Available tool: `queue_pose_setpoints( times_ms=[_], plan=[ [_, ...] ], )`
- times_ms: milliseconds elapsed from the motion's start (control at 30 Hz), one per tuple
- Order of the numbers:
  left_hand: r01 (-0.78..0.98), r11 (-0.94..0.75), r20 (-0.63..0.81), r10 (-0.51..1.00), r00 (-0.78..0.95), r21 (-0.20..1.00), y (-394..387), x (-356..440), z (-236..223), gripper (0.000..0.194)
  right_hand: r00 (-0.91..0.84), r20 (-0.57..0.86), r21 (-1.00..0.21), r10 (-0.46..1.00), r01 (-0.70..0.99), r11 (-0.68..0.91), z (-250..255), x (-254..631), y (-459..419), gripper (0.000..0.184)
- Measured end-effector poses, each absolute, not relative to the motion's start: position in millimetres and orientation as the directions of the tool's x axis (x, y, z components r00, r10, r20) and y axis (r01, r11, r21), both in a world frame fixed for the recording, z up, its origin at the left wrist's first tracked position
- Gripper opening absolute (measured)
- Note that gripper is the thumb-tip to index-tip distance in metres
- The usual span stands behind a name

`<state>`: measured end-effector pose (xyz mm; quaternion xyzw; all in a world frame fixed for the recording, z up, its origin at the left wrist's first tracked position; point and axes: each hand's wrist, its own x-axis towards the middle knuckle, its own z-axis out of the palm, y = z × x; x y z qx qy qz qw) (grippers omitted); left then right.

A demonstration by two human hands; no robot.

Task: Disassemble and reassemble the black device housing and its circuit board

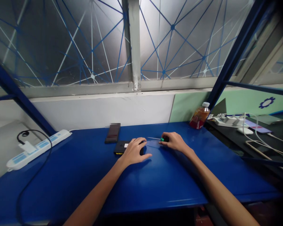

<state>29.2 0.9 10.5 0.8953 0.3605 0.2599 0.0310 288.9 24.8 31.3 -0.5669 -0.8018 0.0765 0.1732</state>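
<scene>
My right hand (174, 141) is closed around the green and black handle of a screwdriver (162, 139). Its thin metal shaft points left toward my other hand, close above the blue tabletop. Fingers and thumb apart, my left hand (135, 152) lies over the right part of a flat black box (119, 147). The box shows a white label on top and a yellow strip on its front edge. My left hand hides the rest of it, so I cannot tell how firmly the fingers touch it.
Behind the box lies a dark flat rectangular object (113, 133). A white power strip (40, 150) with a black cable sits at the left of the blue table (155, 188). A drink bottle (200, 115) leans at the back right. Cables and a mouse (245, 131) occupy the black side table.
</scene>
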Motion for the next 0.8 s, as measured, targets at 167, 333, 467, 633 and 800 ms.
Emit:
queue_pose_setpoints(
  times_ms=[167, 333, 467, 633, 800],
  plan=[
    [0.57, -0.786, 0.338, 0.618, 0.709, 0.241, -6, 39, 12, 0.08, -0.223, 0.243, -0.335, 0.944, 0.894, 0.297, 35, 297, 27, 0.025],
    [0.602, -0.754, 0.27, 0.657, 0.704, 0.264, 2, 25, 15, 0.083, -0.255, 0.23, -0.411, 0.939, 0.849, 0.331, 39, 304, 27, 0.024],
    [0.669, -0.66, 0.192, 0.746, 0.638, 0.342, 13, 5, 18, 0.07, -0.38, 0.103, -0.51, 0.919, 0.774, 0.376, 42, 300, 22, 0.02],
    [0.679, -0.64, 0.176, 0.761, 0.624, 0.361, 14, 3, 21, 0.064, -0.536, -0.049, -0.592, 0.843, 0.695, 0.408, 41, 286, 15, 0.015],
    [0.683, -0.643, 0.185, 0.761, 0.622, 0.348, 14, 5, 18, 0.063, -0.567, -0.067, -0.565, 0.821, 0.7, 0.437, 33, 277, 13, 0.018]
  ],
)
